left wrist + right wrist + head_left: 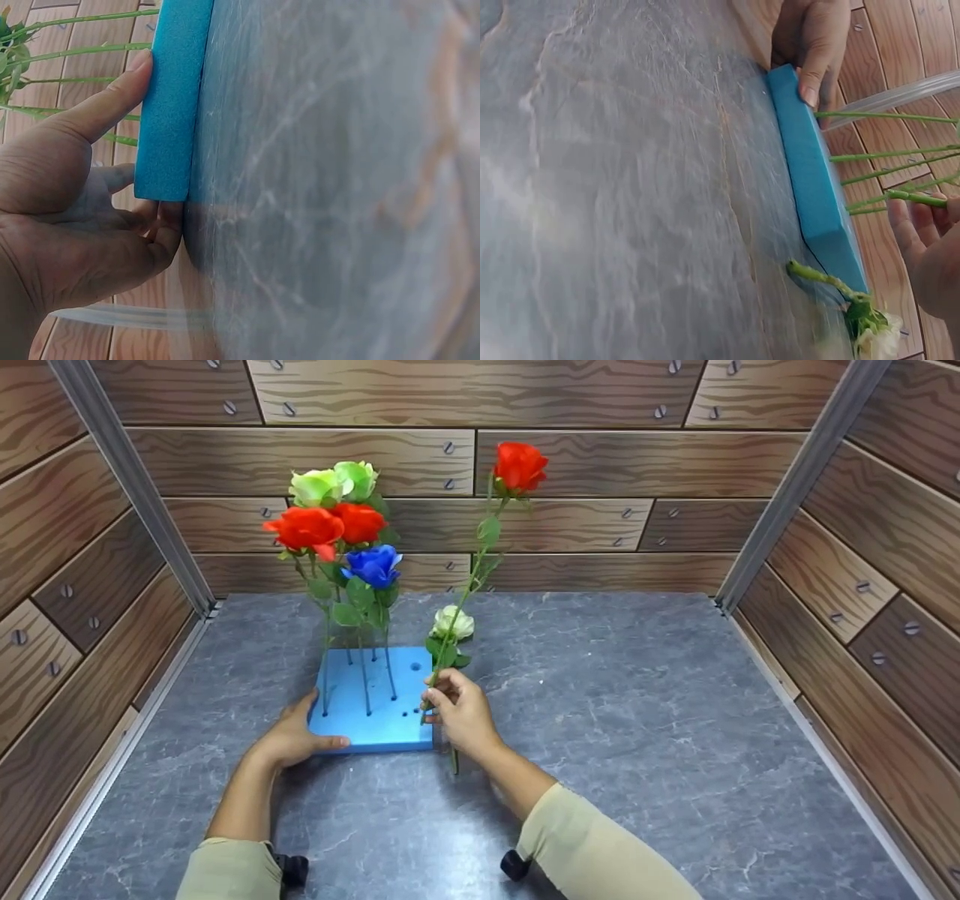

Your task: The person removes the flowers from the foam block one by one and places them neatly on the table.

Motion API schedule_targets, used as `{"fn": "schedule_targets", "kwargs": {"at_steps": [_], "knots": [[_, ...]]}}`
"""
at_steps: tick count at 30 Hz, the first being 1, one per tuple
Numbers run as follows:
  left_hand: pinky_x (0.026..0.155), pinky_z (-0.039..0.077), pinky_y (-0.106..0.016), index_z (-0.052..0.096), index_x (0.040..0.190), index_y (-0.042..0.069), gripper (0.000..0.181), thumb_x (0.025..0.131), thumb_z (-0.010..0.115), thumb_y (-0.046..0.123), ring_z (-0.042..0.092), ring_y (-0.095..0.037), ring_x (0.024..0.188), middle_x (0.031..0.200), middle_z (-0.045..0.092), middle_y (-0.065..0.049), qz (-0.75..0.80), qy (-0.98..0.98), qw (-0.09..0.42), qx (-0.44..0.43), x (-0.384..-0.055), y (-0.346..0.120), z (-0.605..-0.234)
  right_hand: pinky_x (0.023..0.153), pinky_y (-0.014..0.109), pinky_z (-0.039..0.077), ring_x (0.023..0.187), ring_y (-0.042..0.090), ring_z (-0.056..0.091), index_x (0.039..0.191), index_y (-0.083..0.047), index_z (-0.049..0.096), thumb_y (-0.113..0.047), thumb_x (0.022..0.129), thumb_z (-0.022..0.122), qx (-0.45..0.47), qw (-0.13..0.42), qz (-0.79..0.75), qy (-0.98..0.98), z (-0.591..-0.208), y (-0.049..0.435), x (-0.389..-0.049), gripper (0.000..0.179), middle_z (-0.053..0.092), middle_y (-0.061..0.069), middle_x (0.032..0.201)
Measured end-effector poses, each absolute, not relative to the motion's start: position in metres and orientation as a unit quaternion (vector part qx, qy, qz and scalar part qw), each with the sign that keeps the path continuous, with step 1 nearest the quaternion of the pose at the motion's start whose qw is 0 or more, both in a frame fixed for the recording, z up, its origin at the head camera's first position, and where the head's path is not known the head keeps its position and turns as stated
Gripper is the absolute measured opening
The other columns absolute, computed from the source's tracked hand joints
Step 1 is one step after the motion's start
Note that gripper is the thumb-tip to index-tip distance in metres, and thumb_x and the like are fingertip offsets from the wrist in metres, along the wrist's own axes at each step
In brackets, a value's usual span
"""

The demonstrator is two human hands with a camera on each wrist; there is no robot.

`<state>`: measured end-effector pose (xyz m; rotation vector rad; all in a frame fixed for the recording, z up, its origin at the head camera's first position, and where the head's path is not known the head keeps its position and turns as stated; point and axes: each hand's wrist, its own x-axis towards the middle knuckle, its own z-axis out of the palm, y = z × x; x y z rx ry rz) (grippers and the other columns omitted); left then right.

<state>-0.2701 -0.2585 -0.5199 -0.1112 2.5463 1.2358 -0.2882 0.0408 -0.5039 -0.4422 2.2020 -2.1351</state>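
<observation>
Red rose (520, 467): leaning slightly, its stem (466, 591) ending just above the right part of the blue block (375, 733), apart from it; the ruffled bloom looks like cloth.
Right hand (466, 716): thumb and fingers pinched on that stem near its foot, probably for control of the tip.
Blue block: a flat slab, seemingly foam, finely grained, with round holes (415, 667).
Left hand (289, 739): clamped round the near left corner, apparently so the block won't slide.
Standing flowers (304, 531): red, blue and pale green heads on thin stems, held upright by the holes.
White rose (454, 622): lying just beside the block.
Table (637, 720): grey, marbled, smooth-looking.
</observation>
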Motion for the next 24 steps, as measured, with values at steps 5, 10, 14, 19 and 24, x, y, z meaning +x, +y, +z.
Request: {"fn": "schedule_targets", "kwargs": {"at_steps": [5, 10, 14, 19, 24], "knots": [[0.132, 0.014, -0.074, -0.001, 0.173, 0.0, 0.131, 0.088, 0.092, 0.035, 0.001, -0.063, 0.163, 0.175, -0.002, -0.041, 0.433, 0.888, 0.152, -0.035, -0.269, -0.258, -0.519, 0.071, 0.034, 0.067, 0.082, 0.014, 0.071, 0.123, 0.005, 0.066, 0.0, 0.106, 0.064, -0.138, 0.026, -0.678, 0.721, -0.5, 0.054, -0.289, 0.017, 0.072, 0.017, 0.099], [0.132, 0.014, -0.074, -0.001, 0.173, -0.001, 0.131, 0.088, 0.093, 0.036, 0.001, -0.063, 0.163, 0.175, -0.001, -0.041, 0.429, 0.89, 0.153, -0.032, -0.269, -0.258, -0.52, 0.068, 0.032, 0.066, 0.081, 0.016, 0.073, 0.125, 0.007, 0.066, 0.001, 0.105, 0.067, -0.125, 0.039, -0.672, 0.729, -0.498, 0.067, -0.288, 0.021, 0.07, 0.009, 0.097], [0.131, 0.014, -0.075, -0.002, 0.173, -0.001, 0.134, 0.087, 0.093, 0.038, 0.002, -0.064, 0.162, 0.175, -0.001, -0.041, 0.426, 0.891, 0.155, -0.028, -0.27, -0.26, -0.521, 0.066, 0.032, 0.066, 0.08, 0.013, 0.071, 0.126, 0.007, 0.066, 0.002, 0.105, 0.066, -0.113, 0.053, -0.67, 0.732, -0.497, 0.076, -0.286, 0.022, 0.067, 0.005, 0.095], [0.131, 0.013, -0.075, -0.003, 0.173, -0.001, 0.133, 0.088, 0.092, 0.038, 0.0, -0.064, 0.162, 0.175, -0.002, -0.041, 0.429, 0.889, 0.156, -0.026, -0.27, -0.26, -0.52, 0.061, 0.028, 0.064, 0.079, 0.012, 0.069, 0.129, 0.009, 0.063, 0.005, 0.102, 0.067, -0.1, 0.075, -0.678, 0.724, -0.495, 0.083, -0.284, 0.027, 0.064, 0.001, 0.092], [0.132, 0.014, -0.074, -0.003, 0.172, -0.002, 0.131, 0.089, 0.092, 0.035, 0.002, -0.063, 0.162, 0.175, 0.0, -0.042, 0.436, 0.886, 0.153, -0.025, -0.269, -0.259, -0.521, 0.059, 0.03, 0.065, 0.08, 0.014, 0.071, 0.13, 0.007, 0.063, 0.009, 0.099, 0.069, -0.094, 0.117, -0.689, 0.71, -0.496, 0.091, -0.279, 0.031, 0.062, 0.0, 0.093]]}}
